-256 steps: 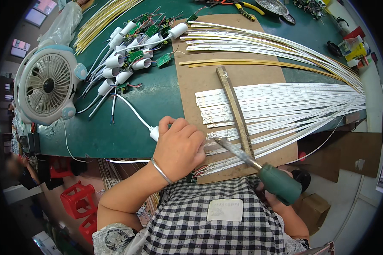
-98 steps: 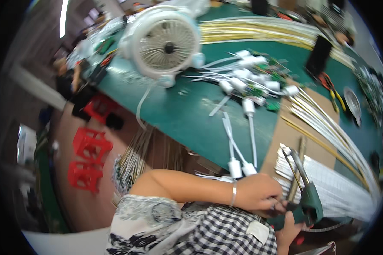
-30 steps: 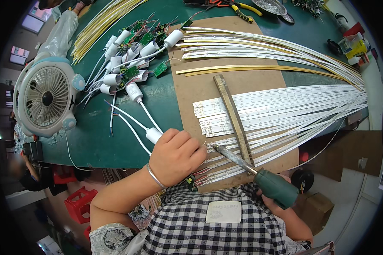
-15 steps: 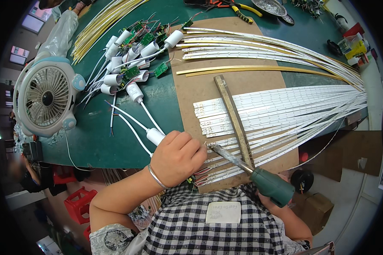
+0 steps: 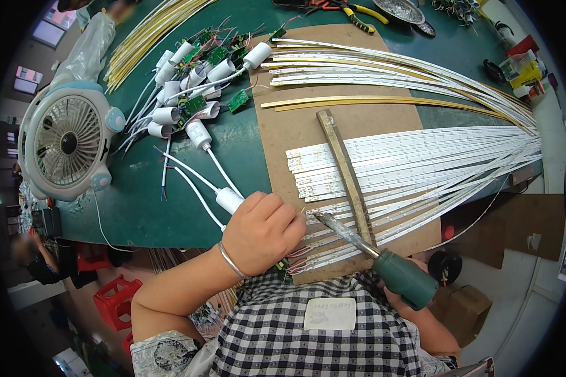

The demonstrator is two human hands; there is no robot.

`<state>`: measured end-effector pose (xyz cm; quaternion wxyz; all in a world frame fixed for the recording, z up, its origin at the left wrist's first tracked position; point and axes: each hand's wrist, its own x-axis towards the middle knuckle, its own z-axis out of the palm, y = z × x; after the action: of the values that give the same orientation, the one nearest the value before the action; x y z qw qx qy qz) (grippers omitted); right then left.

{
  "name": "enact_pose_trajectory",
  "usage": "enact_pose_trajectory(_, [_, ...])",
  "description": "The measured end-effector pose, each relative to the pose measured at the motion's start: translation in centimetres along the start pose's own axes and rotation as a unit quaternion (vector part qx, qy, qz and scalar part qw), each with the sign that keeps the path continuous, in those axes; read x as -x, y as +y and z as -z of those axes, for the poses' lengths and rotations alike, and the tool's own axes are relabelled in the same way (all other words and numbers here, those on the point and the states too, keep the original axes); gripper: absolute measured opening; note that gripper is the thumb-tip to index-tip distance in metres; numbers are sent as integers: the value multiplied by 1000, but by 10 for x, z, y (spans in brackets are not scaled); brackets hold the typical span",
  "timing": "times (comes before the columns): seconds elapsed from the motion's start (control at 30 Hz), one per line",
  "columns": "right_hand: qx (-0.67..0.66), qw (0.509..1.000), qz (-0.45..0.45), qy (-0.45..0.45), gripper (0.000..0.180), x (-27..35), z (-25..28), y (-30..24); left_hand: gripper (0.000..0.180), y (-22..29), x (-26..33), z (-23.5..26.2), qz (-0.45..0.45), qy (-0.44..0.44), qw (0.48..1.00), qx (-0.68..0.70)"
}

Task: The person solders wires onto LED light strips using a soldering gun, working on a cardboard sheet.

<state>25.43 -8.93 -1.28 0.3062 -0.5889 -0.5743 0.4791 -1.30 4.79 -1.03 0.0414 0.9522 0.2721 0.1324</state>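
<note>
My left hand [image 5: 263, 234] is closed near the ends of the white LED strips [image 5: 390, 151]. A thin wire end pokes out at its fingertips; the rest of that lead is hidden by the fingers. Beside the knuckles lies a white lamp cap [image 5: 229, 200] with a white cable. My right hand [image 5: 401, 301], mostly covered, grips the green handle of a soldering iron [image 5: 405, 279]. The iron's tip points left, just above the strip ends and a short way from my left fingertips. Red and white wires [image 5: 300, 253] join the nearer strips.
A metal bar [image 5: 349, 179] lies across the strips on a brown board [image 5: 358, 119]. White lamp caps with green circuit boards [image 5: 217, 56] are heaped behind my left hand. A fan [image 5: 69, 144] stands at left; pliers [image 5: 358, 17] and a metal dish [image 5: 399, 9] lie at the back.
The soldering iron has shifted slightly to the right, so its tip is a little farther from my left fingertips. My left hand has barely moved.
</note>
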Motion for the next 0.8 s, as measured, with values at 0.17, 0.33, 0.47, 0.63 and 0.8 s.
enact_pose_trajectory(0.17, [86,993,79,11,22,0,1,2,14,-2,-1,-4,-11,39,999,-3])
enact_pose_trajectory(0.33, [112,986,126,20,25,-5,1,0,14,-1,-2,-5,-14,42,999,-2])
enact_pose_trajectory(0.47, [145,973,180,16,28,-8,2,2,15,-1,-1,-5,-14,42,999,-3])
enact_pose_trajectory(0.63, [64,995,74,17,23,0,1,-1,16,-1,-2,-5,-16,42,999,-4])
enact_pose_trajectory(0.8, [-33,998,-12,52,17,0,-2,-1,22,1,-1,0,-3,2,1000,-7])
